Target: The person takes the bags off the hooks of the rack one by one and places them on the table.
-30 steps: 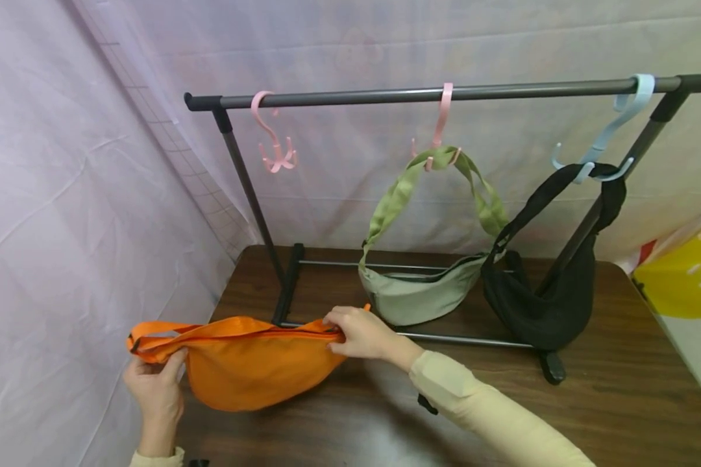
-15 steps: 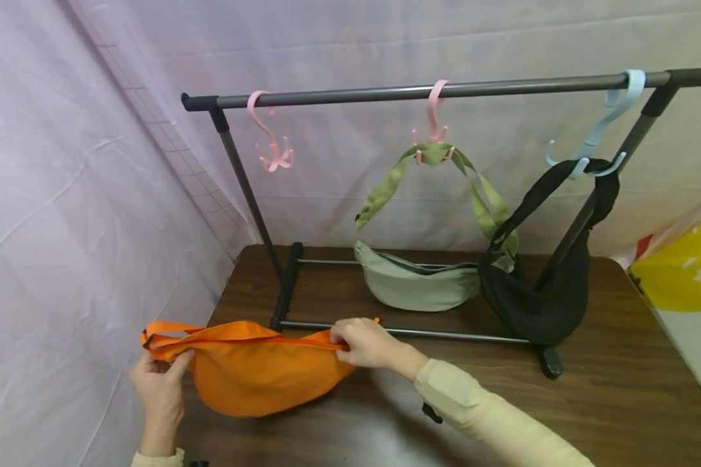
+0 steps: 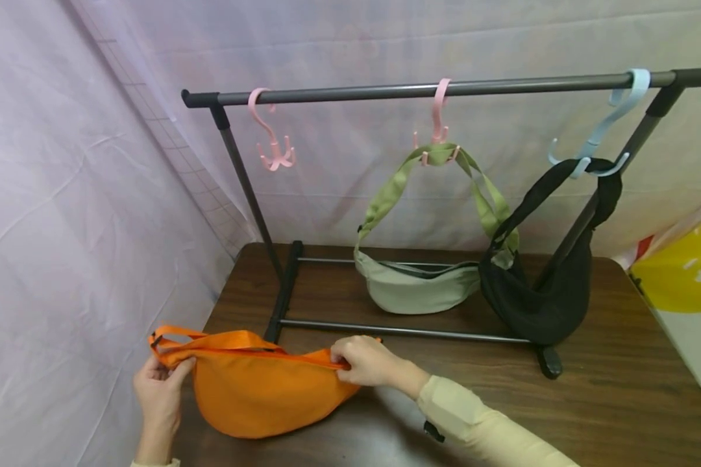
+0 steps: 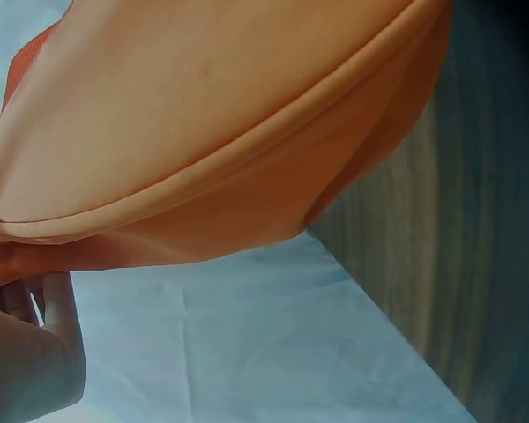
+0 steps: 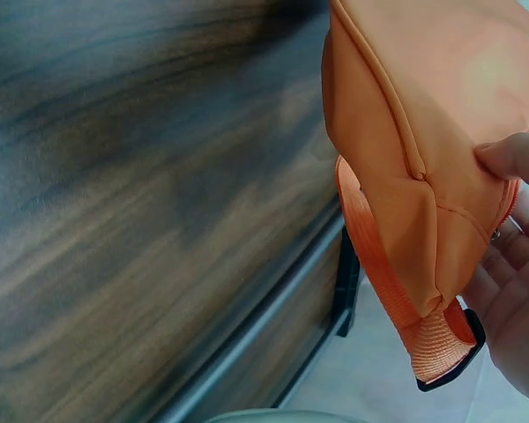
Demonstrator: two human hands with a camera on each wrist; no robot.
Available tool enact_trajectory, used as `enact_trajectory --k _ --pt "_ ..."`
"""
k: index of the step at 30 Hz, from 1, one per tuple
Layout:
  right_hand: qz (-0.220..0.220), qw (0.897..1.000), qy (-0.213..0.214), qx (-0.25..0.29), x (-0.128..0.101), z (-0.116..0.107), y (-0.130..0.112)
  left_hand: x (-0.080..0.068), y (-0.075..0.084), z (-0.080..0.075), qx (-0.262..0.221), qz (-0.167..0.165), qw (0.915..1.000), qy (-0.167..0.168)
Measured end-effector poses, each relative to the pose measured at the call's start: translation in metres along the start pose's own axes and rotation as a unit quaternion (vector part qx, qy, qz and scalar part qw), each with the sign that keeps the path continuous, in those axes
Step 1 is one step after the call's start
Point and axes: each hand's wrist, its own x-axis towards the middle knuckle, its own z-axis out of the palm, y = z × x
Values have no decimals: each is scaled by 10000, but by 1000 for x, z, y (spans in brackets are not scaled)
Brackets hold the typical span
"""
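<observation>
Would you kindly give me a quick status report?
Left hand and right hand each grip an end of orange bag. Bag above table. Nothing obstructing.

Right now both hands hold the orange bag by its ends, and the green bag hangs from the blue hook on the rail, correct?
Not quite: the head view shows the green bag hanging from a pink hook; the blue hook carries the black bag. The left hand and right hand do hold the orange bag by its ends.

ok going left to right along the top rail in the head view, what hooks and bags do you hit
Empty pink hook → pink hook holding the green bag → blue hook holding the black bag.
</observation>
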Motion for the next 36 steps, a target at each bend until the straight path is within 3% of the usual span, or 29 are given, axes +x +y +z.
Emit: enact_trajectory --k 8,17,25,36 --pt "32 9999 -41 102 3 13 -1 6 -9 -13 506 -540 9973 -3" --pt "259 9996 -86 50 13 23 5 25 -21 -19 1554 -1216 9797 -351" --pt "495 9987 -102 -74 23 30 12 44 -34 -15 2000 -1441 9658 -801" --pt "869 9961 -173 -45 39 49 25 68 -73 -16 2669 -1571 9469 -864"
